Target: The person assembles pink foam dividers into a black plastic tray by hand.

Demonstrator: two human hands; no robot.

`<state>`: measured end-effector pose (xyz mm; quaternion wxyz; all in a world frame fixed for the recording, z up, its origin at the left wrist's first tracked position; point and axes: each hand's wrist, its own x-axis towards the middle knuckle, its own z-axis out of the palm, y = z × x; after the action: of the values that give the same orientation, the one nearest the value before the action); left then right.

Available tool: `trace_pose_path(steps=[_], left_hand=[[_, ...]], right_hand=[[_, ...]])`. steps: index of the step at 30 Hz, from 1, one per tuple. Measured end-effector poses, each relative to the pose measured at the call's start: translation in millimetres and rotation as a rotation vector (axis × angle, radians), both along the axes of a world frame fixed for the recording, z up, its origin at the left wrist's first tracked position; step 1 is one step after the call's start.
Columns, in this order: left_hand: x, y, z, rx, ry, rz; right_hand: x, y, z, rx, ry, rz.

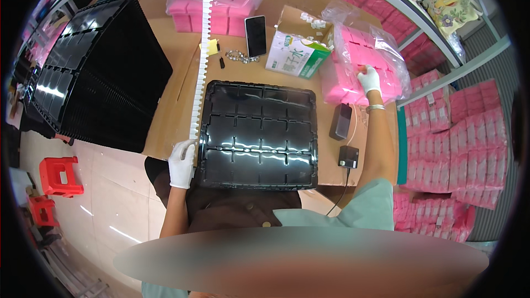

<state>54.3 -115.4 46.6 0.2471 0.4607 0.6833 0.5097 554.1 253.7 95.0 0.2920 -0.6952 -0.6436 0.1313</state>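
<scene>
- Your right hand curls over the top of the pink blocks, fingers drawn in; you can't tell from here whether a block is pinched between them.
- Your left hand sits at the near left edge of the tray, fingers loosely bent; whether it grips the rim or only rests by it is unclear.
- The tray lies flat on the table right in front of you, near its edge; the blocks stand beyond its far right corner.
- To lift well, pinch one block by its sides and draw it straight up; squeeze lightly, as the blocks look soft.
- Mind the bag around the blocks, which could snag your fingers, and carry above the adapter.
- A light steadying touch at the rim should stop the tray sliding.
- The tray faces up, its sides roughly square to you; it looks nearly square, so no clear long axis shows.
- The block pile's long axis seems to run away from you, far end leaning left.
</scene>
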Motion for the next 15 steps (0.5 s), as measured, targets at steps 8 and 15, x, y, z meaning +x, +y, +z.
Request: trace_pose_path(steps=[8, 15], left_hand=[[-1.6, -11.5, -13.9, -0.131, -0.634, 0.011], [9.2, -6.1, 28.4, -0.070, -1.384, -0.437]], right_hand=[[-11.4, -4.4, -2.5, 0.114, -0.196, 0.005], [-4.3, -15.9, 48.3, 0.515, 0.398, -0.140]])
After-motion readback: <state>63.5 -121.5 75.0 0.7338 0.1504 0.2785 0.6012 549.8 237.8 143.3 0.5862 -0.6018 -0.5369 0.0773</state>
